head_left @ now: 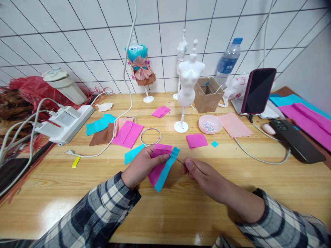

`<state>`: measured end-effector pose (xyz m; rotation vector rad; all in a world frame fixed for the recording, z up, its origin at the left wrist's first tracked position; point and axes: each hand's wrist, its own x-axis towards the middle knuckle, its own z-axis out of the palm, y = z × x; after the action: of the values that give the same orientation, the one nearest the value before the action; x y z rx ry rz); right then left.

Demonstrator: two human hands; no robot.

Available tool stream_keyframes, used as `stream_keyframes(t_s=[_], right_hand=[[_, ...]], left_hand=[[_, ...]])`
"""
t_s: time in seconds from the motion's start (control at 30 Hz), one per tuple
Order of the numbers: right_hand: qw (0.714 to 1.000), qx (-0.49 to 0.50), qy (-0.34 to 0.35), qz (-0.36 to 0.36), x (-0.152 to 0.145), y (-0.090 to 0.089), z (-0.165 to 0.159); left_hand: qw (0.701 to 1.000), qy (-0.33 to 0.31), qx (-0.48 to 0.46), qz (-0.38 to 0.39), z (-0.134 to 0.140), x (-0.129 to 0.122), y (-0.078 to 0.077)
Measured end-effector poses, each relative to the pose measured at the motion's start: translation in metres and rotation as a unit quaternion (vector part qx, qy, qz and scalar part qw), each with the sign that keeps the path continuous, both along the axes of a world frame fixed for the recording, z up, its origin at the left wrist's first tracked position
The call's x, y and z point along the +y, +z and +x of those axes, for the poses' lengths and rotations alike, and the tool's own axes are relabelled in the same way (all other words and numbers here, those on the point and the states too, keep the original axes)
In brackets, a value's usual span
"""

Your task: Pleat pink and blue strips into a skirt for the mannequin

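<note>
My left hand pinches a folded magenta crepe paper piece and a light-blue crepe paper strip together, thumb on top. From the closed fingers of my right hand a thin, dark, wire-like piece reaches to the blue strip's edge; whether it is a wire or a needle I cannot tell. Just beyond my left hand lie a coil of silver wire and another blue paper piece. A folded magenta piece and a small blue scrap lie beyond my right hand.
A bare white mannequin stands mid-table, with a paper-dressed mannequin behind. A pink bowl of beads, a cardboard box and a propped phone stand right. A power strip and a white cable lie left.
</note>
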<state>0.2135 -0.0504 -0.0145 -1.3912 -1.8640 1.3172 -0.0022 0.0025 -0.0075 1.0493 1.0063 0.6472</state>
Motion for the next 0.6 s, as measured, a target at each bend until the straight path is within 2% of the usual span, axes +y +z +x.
stream_keyframes(t_s=[0.3,0.6], right_hand=[[1.0,-0.008,0.024,0.017,0.0013,-0.0024,0.0001],[0.999,-0.023,0.033,0.021,0.0019,-0.0042,0.0001]], left_hand=[[0.999,-0.019,0.046,0.018,0.0042,-0.0027,0.0041],[0.994,-0.028,0.088,0.054,0.0032,-0.002,0.0019]])
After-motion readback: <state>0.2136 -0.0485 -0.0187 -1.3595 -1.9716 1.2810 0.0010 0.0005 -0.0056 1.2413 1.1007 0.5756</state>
